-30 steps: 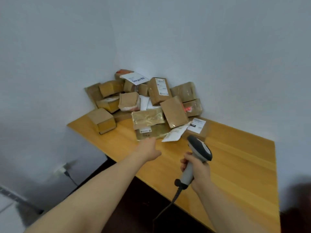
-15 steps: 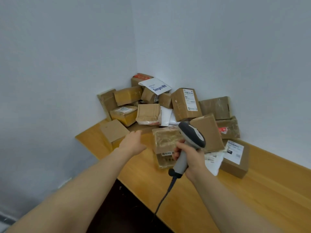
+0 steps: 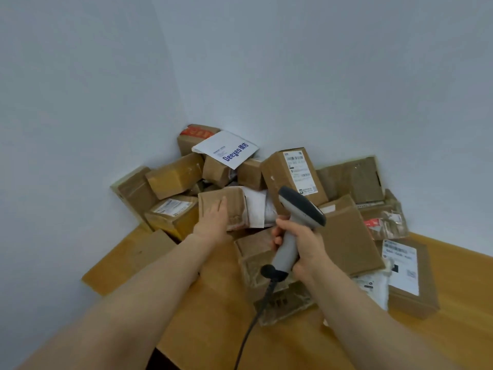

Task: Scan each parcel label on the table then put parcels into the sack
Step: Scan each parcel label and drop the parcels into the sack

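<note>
Left fingers (image 3: 219, 209) straight, laid flat on crumpled brown parcel (image 3: 236, 202) mid-pile, not curled round it. Right fingers (image 3: 277, 235) wrapped round scanner (image 3: 300, 209) handle, nose aimed far into heap. Progress, my guess: barely started. Parcels all heaped in far corner of table (image 3: 213, 332), no sack in view. Versus half second back: left hand (image 3: 213, 222) hovered short of pile, now touching parcel. Scanner grip same.
</note>
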A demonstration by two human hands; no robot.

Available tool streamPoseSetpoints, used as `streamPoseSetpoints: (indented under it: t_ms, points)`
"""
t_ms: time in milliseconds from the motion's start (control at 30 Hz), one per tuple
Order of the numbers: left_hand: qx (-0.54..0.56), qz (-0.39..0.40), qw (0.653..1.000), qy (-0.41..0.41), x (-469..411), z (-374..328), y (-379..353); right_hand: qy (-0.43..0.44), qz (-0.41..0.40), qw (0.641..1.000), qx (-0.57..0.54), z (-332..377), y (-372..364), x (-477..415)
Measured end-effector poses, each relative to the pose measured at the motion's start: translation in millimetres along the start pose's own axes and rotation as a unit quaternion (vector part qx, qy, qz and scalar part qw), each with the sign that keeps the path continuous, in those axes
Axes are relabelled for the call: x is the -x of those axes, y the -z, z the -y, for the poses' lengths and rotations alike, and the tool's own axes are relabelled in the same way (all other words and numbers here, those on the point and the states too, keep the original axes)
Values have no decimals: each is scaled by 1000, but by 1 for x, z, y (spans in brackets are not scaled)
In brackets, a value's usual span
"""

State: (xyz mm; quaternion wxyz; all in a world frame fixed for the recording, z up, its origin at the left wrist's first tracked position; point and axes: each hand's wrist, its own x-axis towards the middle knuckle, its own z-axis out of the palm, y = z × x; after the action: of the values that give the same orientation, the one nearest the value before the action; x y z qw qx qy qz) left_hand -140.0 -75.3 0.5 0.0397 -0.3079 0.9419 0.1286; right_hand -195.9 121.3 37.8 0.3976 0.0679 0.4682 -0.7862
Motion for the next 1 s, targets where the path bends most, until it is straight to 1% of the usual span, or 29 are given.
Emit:
streamPoseSetpoints:
  t_ms: [67,167,300,400,467,533,600,667,733,833,1000]
  points:
    - [-39,0,998,-47,-28,2,-2,7,-5,1000,-6,0,-4,-10]
    - [-133,1,986,-105,-60,4,-7,33,-28,999,-10,-8,-11,-25]
    - [-196,6,973,-122,-88,15,-25,57,-55,997,-4,-20,-22,-33]
    - [-204,-29,969,-139,-95,21,-38,66,-78,995,-4,-29,-26,-36]
    - [-164,-58,973,-150,-94,25,-37,65,-88,994,-4,-34,-28,-34]
    - [-81,-85,982,-145,-91,30,-22,60,-90,994,-5,-37,-31,-30]
    - [7,-107,984,-141,-84,34,2,57,-90,994,-13,-38,-33,-24]
    - [105,-131,975,-147,-69,34,31,53,-89,994,-24,-37,-33,-18]
    - [187,-167,951,-180,-48,31,54,48,-89,995,-25,-36,-32,-11]
    - [219,-199,923,-247,-4,25,70,40,-87,995,-25,-32,-24,1]
    - [187,-188,896,-356,76,5,56,13,-49,998,-44,-32,-9,50]
